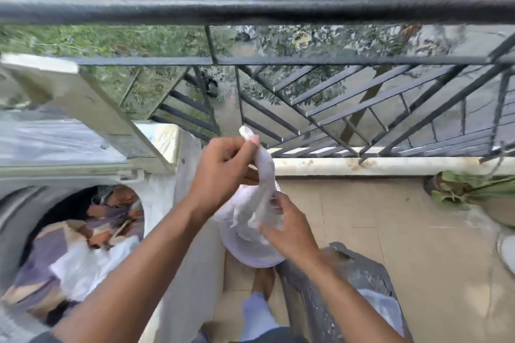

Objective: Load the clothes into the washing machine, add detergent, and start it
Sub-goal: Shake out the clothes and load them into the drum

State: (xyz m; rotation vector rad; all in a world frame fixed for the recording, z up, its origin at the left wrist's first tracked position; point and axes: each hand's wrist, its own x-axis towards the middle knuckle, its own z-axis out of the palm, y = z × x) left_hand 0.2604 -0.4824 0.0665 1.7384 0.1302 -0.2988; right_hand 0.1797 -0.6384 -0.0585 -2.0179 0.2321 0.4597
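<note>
Your forearms are bare, with no sleeves, watch or rings showing. You wear pale lavender trousers. Your foot below them is bare.

Both forearms are reaching forward; left hand is pinching above, right hand is gripping lower, fingers curled

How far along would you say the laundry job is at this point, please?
Loading looks done: clothes lie inside the open washer. In hand: left hand and right hand work at a white bag, contents unclear, possibly detergent. Left: adding detergent, closing the lid, starting.
</note>
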